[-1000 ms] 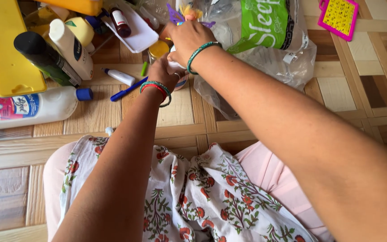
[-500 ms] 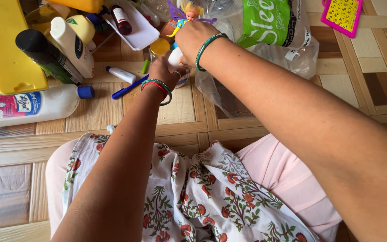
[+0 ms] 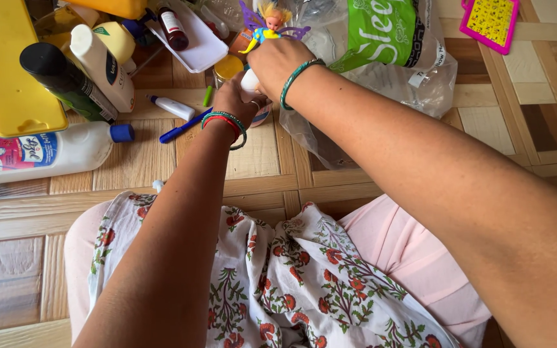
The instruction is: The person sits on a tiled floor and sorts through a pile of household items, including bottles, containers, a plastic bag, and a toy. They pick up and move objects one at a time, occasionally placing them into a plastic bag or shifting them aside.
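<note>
My left hand (image 3: pixel 234 102) is closed around a small white bottle (image 3: pixel 250 80) held just above the wooden floor. Its wrist carries green and red bangles. From the right, my right hand (image 3: pixel 274 59) reaches in and closes its fingers over the top of the same bottle, hiding most of it. A green bangle sits on that wrist. Just beyond the right hand's knuckles is a small fairy doll (image 3: pixel 267 20) with yellow hair and purple wings. Whether the hand touches the doll I cannot tell.
At left lie a yellow tray (image 3: pixel 8 71), a white bottle with a blue cap (image 3: pixel 40 154), a black bottle (image 3: pixel 59 80) and a cream bottle (image 3: pixel 101 64). A blue pen (image 3: pixel 185 127), a yellow-lidded jar (image 3: pixel 229 67), a white dish (image 3: pixel 201 48), a clear plastic bag (image 3: pixel 381 71) and a pink-framed board (image 3: pixel 490 19) surround the hands.
My right hand has shifted slightly on the white bottle's top, and the doll behind it shows more fully. My left hand keeps its grip in the same place.
</note>
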